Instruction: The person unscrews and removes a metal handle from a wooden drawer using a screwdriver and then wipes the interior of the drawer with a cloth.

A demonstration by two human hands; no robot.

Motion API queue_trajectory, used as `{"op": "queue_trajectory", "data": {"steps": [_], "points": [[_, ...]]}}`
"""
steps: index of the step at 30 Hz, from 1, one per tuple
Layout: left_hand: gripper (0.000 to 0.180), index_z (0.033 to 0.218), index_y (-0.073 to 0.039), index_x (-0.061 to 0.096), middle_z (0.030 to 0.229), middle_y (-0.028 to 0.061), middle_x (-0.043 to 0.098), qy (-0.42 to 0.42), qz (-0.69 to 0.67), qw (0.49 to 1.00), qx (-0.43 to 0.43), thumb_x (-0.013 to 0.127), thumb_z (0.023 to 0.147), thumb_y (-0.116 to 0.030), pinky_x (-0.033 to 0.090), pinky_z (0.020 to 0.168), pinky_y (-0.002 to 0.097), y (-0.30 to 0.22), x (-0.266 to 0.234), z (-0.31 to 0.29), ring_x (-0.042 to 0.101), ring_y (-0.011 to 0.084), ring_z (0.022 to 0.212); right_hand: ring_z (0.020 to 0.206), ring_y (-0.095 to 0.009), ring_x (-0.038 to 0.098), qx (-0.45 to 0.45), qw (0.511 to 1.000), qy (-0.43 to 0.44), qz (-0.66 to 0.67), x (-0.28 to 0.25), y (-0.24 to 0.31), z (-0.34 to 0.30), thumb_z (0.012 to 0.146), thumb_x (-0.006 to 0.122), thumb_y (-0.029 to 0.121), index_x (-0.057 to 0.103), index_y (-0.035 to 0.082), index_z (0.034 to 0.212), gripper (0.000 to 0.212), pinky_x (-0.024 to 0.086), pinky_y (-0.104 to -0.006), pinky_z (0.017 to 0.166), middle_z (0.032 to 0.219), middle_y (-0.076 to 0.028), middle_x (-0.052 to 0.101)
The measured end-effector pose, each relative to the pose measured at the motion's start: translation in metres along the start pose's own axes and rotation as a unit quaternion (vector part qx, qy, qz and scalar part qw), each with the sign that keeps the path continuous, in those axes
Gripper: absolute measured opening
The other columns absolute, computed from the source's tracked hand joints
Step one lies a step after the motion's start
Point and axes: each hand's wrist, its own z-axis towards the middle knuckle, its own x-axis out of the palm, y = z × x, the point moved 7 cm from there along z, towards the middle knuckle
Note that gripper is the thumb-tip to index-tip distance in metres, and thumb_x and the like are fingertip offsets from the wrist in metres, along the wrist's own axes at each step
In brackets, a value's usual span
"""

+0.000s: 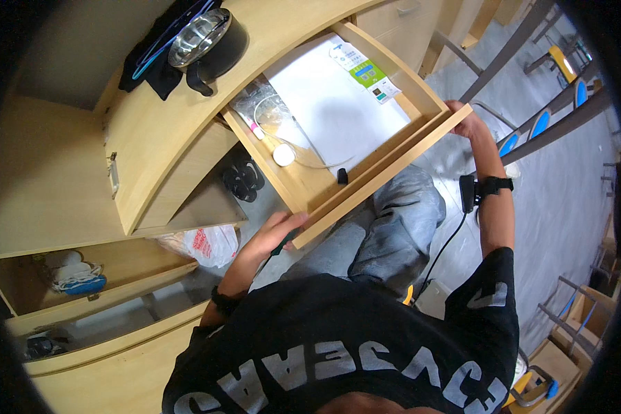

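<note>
A pale wooden drawer (383, 176) stands pulled out above my knees. My left hand (277, 233) grips the left end of its front panel, fingers bent over the edge. At the opposite end, my right hand (466, 122) is closed around the panel's corner, its fingers partly hidden. White paper sheets (334, 107) cover much of the drawer's bottom, with a green and white leaflet (366, 72) on top. Along the left side lie a clear plastic bag (272, 110), a pale cable and a round white object (283, 154). A small black piece (342, 176) rests near the front.
On the desktop stands a steel pot (231, 52) with a black handle, beside dark cloth. Black slippers (243, 181) lie under the desk. A white plastic bag (217, 246) hangs by an open compartment at left. Metal-framed furniture with blue parts (541, 124) stands at right.
</note>
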Motion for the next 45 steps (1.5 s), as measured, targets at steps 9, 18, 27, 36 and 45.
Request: {"op": "queue_trajectory", "data": {"steps": [9,18,27,36,45], "points": [[0.045,0.100,-0.001,0.061,0.073,-0.0007,0.058,0.001,0.007,1.000,0.021,0.054,0.091,-0.045,0.034,0.045,0.0207,-0.004,0.002,0.000,0.049,0.0054,0.057,0.047,-0.006,0.056,0.008,0.994,0.043,-0.098,-0.004,0.003,0.018,0.086,0.058,0.027,0.065,0.010,0.081,0.019,0.046,-0.0191,0.040,0.064,0.005,0.060],[0.041,0.090,0.001,0.060,0.063,-0.0003,0.052,0.038,-0.001,0.999,0.027,0.056,0.092,-0.039,0.030,0.043,0.0218,-0.003,0.000,0.006,0.044,0.0064,0.049,0.070,-0.009,0.061,-0.079,0.976,0.080,-0.187,-0.018,0.017,0.021,0.082,0.052,0.015,0.065,-0.002,0.098,0.027,0.053,-0.0217,0.065,0.078,-0.001,0.064],[0.041,0.087,0.002,0.060,0.058,-0.0009,0.048,0.036,0.012,0.999,0.032,0.057,0.091,-0.039,0.030,0.042,0.0226,-0.010,0.001,0.005,0.042,0.0072,0.046,0.079,-0.011,0.064,-0.144,0.951,0.144,-0.235,0.011,0.032,-0.007,0.080,0.048,0.007,0.065,-0.005,0.106,0.033,0.052,-0.0227,0.072,0.091,-0.005,0.068],[0.038,0.085,0.001,0.061,0.058,-0.0010,0.049,0.018,0.006,1.000,0.025,0.059,0.091,-0.036,0.030,0.041,0.0221,-0.005,-0.001,0.004,0.042,0.0064,0.045,0.085,-0.015,0.065,-0.157,0.986,0.003,-0.059,0.005,0.005,-0.002,0.095,0.048,0.018,0.058,-0.001,0.117,0.031,0.054,-0.0265,0.075,0.100,-0.008,0.067],[0.044,0.082,0.003,0.063,0.056,-0.0005,0.051,0.026,0.026,0.998,0.058,0.062,0.088,-0.041,0.030,0.039,0.0211,-0.004,-0.005,0.013,0.043,0.0064,0.042,0.093,-0.019,0.064,-0.152,0.987,0.033,0.031,-0.016,-0.008,0.002,0.095,0.048,0.021,0.058,-0.003,0.113,0.032,0.055,-0.0311,0.081,0.104,-0.011,0.066]]}}
